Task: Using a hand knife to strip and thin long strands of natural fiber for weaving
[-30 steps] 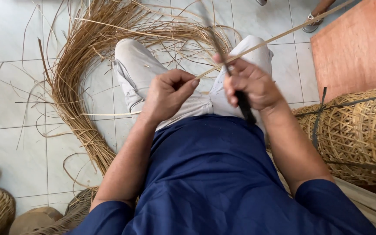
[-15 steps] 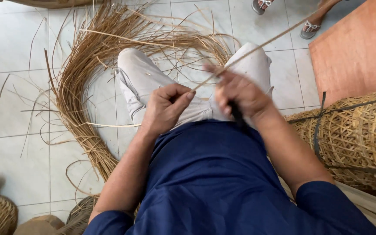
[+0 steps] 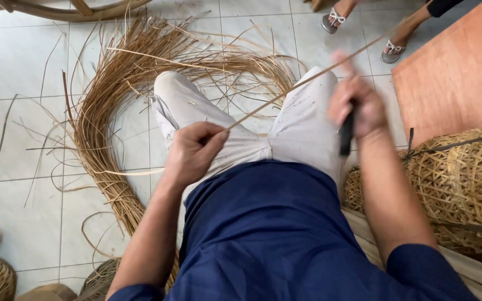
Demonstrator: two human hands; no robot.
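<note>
**Rattan strip drawn taut across the lap, knife hand up near its far stretch**

Rattan strip is what both hands are busy with: a single thin, pale length running from the left hand up and away to the right, past the right hand and on toward the top corner of the view. It crosses above the person's pale trousers without resting on them, as far as I can see.

Nearest me, the left hand has its fingers curled in tight, thumb and forefinger pinching the near end of the strip. Further out, the right hand is blurred. It is wrapped round a dark knife handle that sticks out below the fist, with one finger raised near the strip. The blade itself I cannot make out, nor whether it touches the strip.

Judging from how things lie, the work on this piece looks only part done, though the strip's surface is too fine to read. A great curved bundle of loose strips lies on the tiled floor round the left knee. To the right sits a stack of woven baskets tied with a dark strap, beside an orange board. Beyond, another person's sandalled feet stand on the tiles.
</note>
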